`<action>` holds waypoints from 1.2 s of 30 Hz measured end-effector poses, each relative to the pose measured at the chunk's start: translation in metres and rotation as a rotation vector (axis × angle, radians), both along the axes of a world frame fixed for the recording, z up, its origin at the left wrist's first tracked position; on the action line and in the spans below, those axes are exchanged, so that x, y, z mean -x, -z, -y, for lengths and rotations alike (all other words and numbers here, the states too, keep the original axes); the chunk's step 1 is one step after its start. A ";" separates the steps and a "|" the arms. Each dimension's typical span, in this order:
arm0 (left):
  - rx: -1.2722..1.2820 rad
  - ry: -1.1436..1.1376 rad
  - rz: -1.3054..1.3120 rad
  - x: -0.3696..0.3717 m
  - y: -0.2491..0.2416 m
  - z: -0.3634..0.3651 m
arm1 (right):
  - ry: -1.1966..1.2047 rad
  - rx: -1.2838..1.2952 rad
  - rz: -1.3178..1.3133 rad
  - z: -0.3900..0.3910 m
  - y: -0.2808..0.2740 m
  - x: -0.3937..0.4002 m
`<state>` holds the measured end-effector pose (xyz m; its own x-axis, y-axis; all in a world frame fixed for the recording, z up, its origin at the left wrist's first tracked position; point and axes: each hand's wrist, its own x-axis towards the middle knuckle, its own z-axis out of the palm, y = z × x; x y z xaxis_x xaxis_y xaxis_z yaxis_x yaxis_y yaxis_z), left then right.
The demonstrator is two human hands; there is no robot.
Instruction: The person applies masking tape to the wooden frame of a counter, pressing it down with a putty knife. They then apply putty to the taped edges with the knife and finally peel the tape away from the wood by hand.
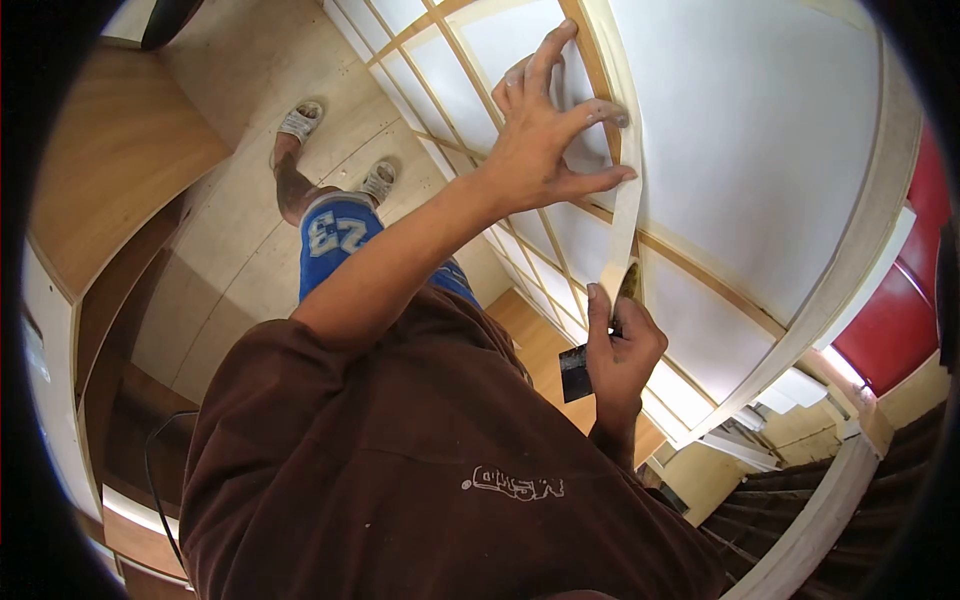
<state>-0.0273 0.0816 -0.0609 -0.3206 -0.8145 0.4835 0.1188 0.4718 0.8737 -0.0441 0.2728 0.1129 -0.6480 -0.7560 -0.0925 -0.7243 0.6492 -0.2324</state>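
Note:
A pale, narrow edging strip (625, 215) runs along the wooden edge of a large white panel (745, 130). My left hand (545, 140) is spread over that edge, two fingertips touching the strip and another finger reaching up the wooden edge. Lower down, my right hand (628, 350) is closed around the strip's lower end, thumb on top. A dark, flat rectangular piece (576, 374), like a scraper blade, sticks out beside the right hand; how it is held is hidden. Something yellowish and dark (630, 280) shows behind the strip at the fingers.
A wooden lattice frame (440, 85) with white panes lies beyond my left arm. Curved wooden cabinetry (130, 160) stands at the left. Pale floor boards (240, 240) lie under my feet. A red panel (890, 320) and white pieces (795, 390) are at the right.

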 end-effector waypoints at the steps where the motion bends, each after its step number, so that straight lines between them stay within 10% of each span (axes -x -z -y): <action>1: 0.000 0.002 -0.001 -0.001 0.000 -0.001 | 0.012 -0.001 0.010 0.000 -0.001 -0.001; 36: -0.011 -0.071 0.089 0.014 0.005 -0.015 | -0.005 0.023 -0.087 -0.012 0.014 0.014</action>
<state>-0.0410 0.0970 -0.0661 -0.3031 -0.8418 0.4467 0.0066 0.4669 0.8843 -0.0578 0.2846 0.0994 -0.6490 -0.7606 -0.0184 -0.7457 0.6407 -0.1828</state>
